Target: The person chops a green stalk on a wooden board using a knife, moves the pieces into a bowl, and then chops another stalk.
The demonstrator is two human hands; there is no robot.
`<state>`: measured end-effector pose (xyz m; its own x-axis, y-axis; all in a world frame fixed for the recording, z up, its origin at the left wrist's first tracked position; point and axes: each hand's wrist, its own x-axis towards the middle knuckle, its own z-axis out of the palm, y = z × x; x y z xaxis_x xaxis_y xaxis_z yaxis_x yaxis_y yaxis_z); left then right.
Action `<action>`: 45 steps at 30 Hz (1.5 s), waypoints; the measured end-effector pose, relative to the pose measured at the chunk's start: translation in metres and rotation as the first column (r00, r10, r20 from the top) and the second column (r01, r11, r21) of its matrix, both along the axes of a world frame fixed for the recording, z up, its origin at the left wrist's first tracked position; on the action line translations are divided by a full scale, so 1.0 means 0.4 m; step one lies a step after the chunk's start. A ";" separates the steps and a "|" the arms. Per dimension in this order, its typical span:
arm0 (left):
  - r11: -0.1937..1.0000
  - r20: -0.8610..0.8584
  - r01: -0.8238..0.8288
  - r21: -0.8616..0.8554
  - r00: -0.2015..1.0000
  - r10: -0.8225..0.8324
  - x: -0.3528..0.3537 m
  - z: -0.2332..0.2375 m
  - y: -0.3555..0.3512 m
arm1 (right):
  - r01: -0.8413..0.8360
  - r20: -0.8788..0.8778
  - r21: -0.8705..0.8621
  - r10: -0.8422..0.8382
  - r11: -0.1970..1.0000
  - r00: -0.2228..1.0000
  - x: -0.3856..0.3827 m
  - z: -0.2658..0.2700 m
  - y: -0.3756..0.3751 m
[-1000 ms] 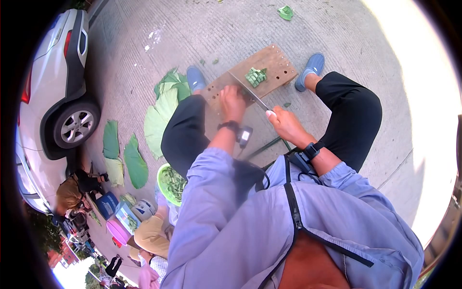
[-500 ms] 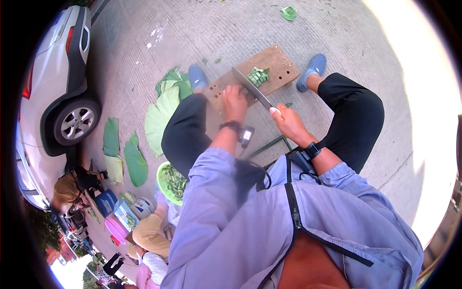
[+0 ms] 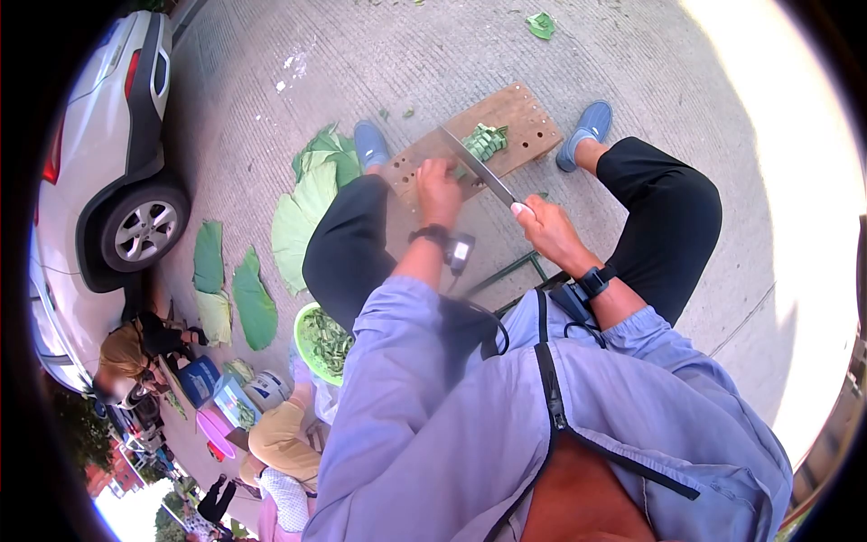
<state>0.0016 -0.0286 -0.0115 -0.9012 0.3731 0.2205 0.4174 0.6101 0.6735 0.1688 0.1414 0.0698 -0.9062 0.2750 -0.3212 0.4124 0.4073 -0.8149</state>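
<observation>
A wooden board with round holes [image 3: 535, 126] stands between my feet. My right hand [image 3: 549, 230] is closed on the handle of a long knife [image 3: 483, 172], its blade slanting up and left across the board. Right beside the blade, on its far side, lies a pile of cut green leaf pieces [image 3: 486, 141]. On the near side of the blade, my left hand [image 3: 438, 185] rests over the board's left part with its fingers bent together; green shows by the fingertips, but what they press on is mostly hidden.
Large green leaves [image 3: 302, 217] lie on the ground at left. A green basin [image 3: 302, 348] of cut greens stands beside my left leg. Farther left are a parked car [image 3: 99, 163], a blue bucket [image 3: 199, 379], a pink basin [image 3: 215, 429] and several seated people.
The knife and my right hand have shifted slightly right. The cut pieces by the blade look more spread toward it. My left hand has barely moved.
</observation>
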 end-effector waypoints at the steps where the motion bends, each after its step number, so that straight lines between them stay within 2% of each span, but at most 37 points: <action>1: 1.000 0.006 0.006 -0.002 1.000 -0.006 -0.001 -0.002 0.000 | -0.019 -0.053 0.003 0.019 1.000 0.998 0.004 0.003 0.000; 4: 0.999 0.000 -0.039 0.017 0.999 0.039 0.006 0.015 0.005 | -0.037 0.019 -0.038 0.038 0.999 0.999 0.009 0.027 0.002; 8: 0.998 -0.027 -0.061 -0.012 0.998 0.061 0.008 0.019 0.005 | -0.034 0.021 -0.080 0.035 0.996 0.999 0.020 0.043 0.003; 14: 0.997 -0.032 -0.063 -0.037 0.998 0.062 0.009 0.023 0.004 | -0.075 0.002 -0.050 0.075 0.996 0.997 0.027 0.070 0.003; 34: 0.998 -0.028 -0.038 -0.058 0.999 0.037 0.011 0.022 0.000 | -0.116 0.097 0.010 0.115 0.993 0.989 0.024 0.092 -0.010; 38: 0.998 -0.039 -0.037 -0.048 0.999 0.035 0.014 0.023 0.002 | -0.123 0.104 0.045 0.118 0.991 0.988 0.024 0.070 -0.015; 40: 0.998 -0.042 -0.037 -0.052 0.999 0.035 0.014 0.024 0.003 | -0.122 0.025 0.063 0.121 0.991 0.992 0.025 0.051 -0.017; 45: 0.998 -0.055 -0.046 -0.048 0.998 0.044 0.016 0.021 0.004 | -0.125 0.059 0.058 0.122 0.990 0.991 0.019 0.049 -0.021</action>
